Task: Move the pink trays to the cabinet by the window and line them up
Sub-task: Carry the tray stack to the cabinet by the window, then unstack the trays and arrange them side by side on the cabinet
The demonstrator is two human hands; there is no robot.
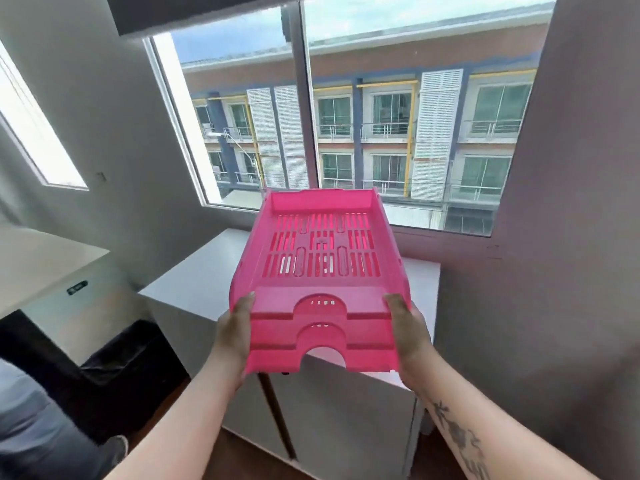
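A stack of pink trays (320, 271), nested one on another with slotted bottoms, is held in the air above the white cabinet (201, 282) under the window. My left hand (233, 337) grips the stack's near left corner and my right hand (410, 336) grips its near right corner. The stack tilts up toward the window, its near edge over the cabinet's front edge. The cabinet top is bare where it shows around the trays.
A large window (381, 116) sits right behind the cabinet, and a wall (571, 237) closes the right side. A white counter (41, 261) stands at the left, with a black bin (131, 368) on the floor beside the cabinet.
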